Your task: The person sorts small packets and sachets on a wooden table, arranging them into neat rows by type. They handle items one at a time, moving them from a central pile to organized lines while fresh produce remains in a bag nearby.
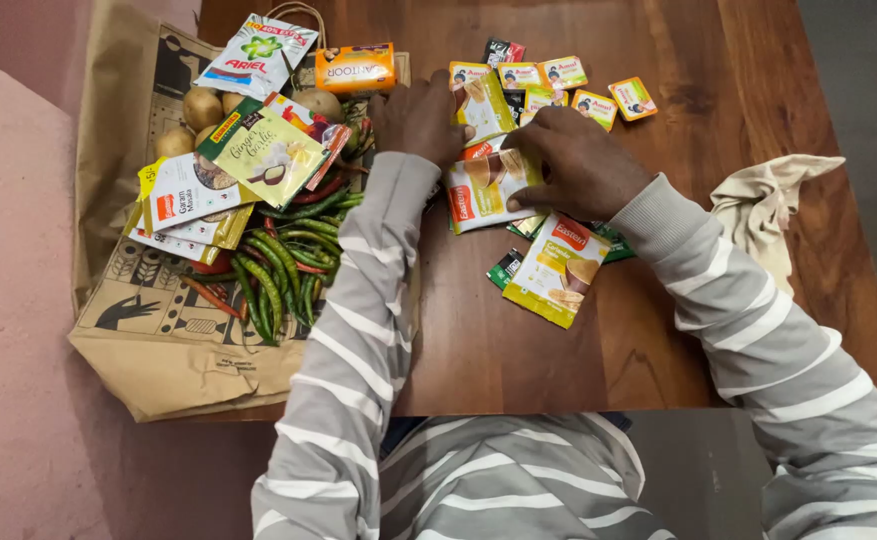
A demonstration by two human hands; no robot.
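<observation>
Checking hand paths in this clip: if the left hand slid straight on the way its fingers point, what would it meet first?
The left hand points toward the table's far edge. Likely first: the orange box just beyond its fingers, though exact heading is hard to judge.

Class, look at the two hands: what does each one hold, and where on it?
The right hand pinches a yellow spice sachet at its right edge. The left hand rests on another sachet; its grip cannot be told.

A brown wooden surface (pixel 718 80) with visible grain is filling most of the view, its near edge running across the lower part. A pinkish wall (pixel 18 300) is rising along the left side. Grey floor (pixel 858 60) is showing at the right, under soft, even light.
</observation>
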